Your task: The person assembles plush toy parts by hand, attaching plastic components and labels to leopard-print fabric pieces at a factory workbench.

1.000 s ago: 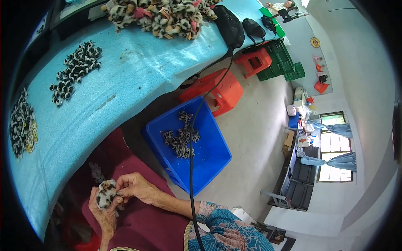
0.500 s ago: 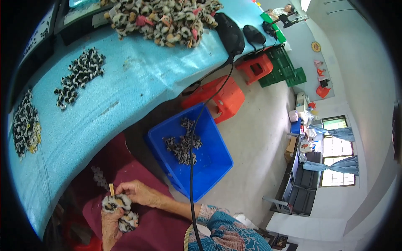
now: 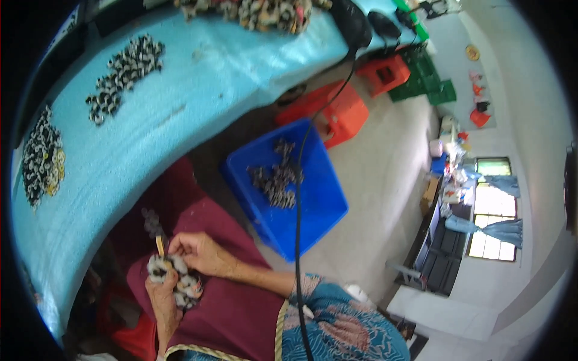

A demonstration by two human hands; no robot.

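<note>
My left hand (image 3: 161, 295) is closed around a small fluffy plush toy (image 3: 188, 291) in black, white and tan, held over my lap. Just beyond it, my right hand (image 3: 201, 254) has its fingers pinched together at the toy's upper edge; what they grip is too small to make out. A short tan, flat strip (image 3: 160, 245) sticks up from the toy beside those fingertips. Several clear round discs (image 3: 152, 221) lie on the maroon apron (image 3: 241, 319) in front of the hands.
The table with a light blue cover (image 3: 180, 120) curves along the left, bearing piles of small black-and-white pieces (image 3: 126, 75), (image 3: 43, 156) and a plush heap (image 3: 271, 13). A blue bin (image 3: 319, 216) holds fluffy pieces. A black cable (image 3: 298, 240) hangs across; red stools (image 3: 346, 114) stand beyond.
The whole view has shifted, so table and bin sit higher in the picture. My hands keep hold at the toy, which has turned slightly; the right fingers stay by the strip.
</note>
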